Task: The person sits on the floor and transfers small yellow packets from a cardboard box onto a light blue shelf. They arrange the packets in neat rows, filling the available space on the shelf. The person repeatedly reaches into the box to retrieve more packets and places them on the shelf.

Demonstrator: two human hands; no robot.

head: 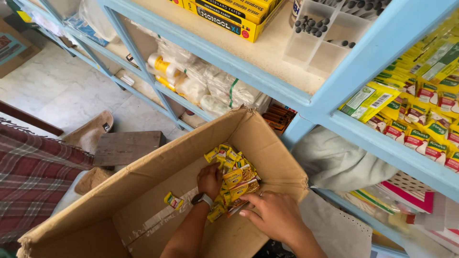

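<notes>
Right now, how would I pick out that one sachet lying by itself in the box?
Start at the big open cardboard box below the blue shelves. Both hands, left and right, are at a pile of yellow sachets inside it. The lone sachet lies flat on the box floor, left of the left wrist's watch, apart from the pile.

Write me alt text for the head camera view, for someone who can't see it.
Two bare hands reach into an open cardboard box: the left hand, a watch on its wrist, and the right hand gather a pile of small yellow sachets. Light blue shelves beside it hold more packets.
</notes>
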